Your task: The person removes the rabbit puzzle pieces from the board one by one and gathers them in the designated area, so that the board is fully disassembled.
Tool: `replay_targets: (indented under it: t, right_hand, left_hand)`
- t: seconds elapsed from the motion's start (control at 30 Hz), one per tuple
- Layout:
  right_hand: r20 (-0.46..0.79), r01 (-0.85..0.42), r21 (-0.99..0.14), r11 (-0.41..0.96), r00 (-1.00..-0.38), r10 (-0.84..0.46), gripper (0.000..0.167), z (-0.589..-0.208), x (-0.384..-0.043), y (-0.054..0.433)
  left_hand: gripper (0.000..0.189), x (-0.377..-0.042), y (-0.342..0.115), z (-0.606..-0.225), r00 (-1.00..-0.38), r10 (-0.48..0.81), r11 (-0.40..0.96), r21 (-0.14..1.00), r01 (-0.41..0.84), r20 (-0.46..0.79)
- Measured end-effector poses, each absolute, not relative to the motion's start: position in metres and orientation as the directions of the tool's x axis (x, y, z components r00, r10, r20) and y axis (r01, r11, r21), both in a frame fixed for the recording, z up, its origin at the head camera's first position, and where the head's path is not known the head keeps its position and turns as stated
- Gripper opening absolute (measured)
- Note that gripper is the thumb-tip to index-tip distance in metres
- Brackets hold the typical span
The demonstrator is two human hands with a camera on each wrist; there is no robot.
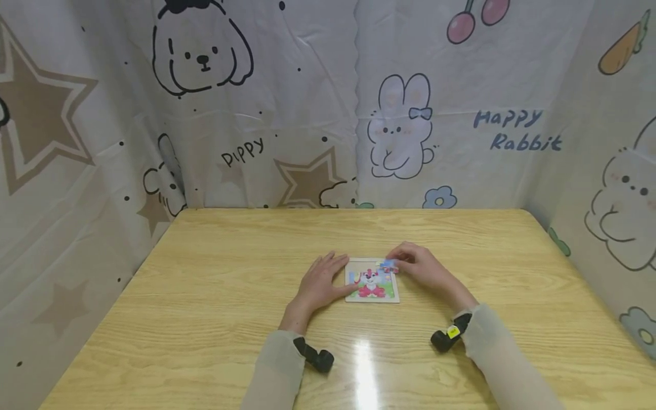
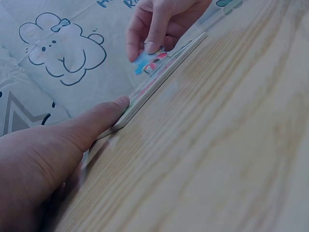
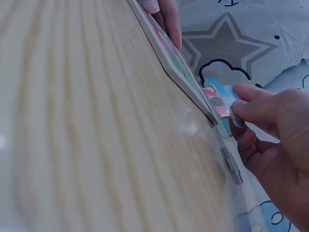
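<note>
A square jigsaw puzzle board (image 1: pixel 373 300) with a pale frame lies on the table, showing a pink and white cartoon animal on green. My left hand (image 1: pixel 320 283) rests at its left side, fingers fairly straight near the upper left corner and thumb on the lower left part. The thumb also shows on the board's edge in the left wrist view. My right hand (image 1: pixel 421 266) pinches a blue and pink puzzle piece (image 3: pixel 223 99) between thumb and fingers, over the board's upper right corner. Another puzzle piece (image 3: pixel 231 166) lies on the table beneath the right hand.
The wooden table (image 1: pixel 215 256) extends around the board on all sides. A printed curtain (image 1: pixel 307 114) with cartoon animals and stars hangs behind it and at both sides. Black wrist cameras sit at each sleeve, the right one (image 1: pixel 445 339) with a yellow label.
</note>
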State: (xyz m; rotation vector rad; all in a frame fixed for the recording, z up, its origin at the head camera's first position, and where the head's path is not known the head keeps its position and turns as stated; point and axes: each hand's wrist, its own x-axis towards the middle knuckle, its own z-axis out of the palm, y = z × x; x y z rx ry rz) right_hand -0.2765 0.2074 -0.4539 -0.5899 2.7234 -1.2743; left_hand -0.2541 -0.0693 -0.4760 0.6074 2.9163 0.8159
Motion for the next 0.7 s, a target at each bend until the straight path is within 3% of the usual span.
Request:
replay_targets:
  t: [0.7]
  right_hand:
    - [0.115, -0.295, -0.746, 0.597, -0.940, -0.321, 0.018, -0.457, -0.267, 0.245]
  left_hand:
    - [0.078, -0.253, -0.070, -0.476, -0.920, 0.386, 0.776, 0.518, 0.360, 0.061]
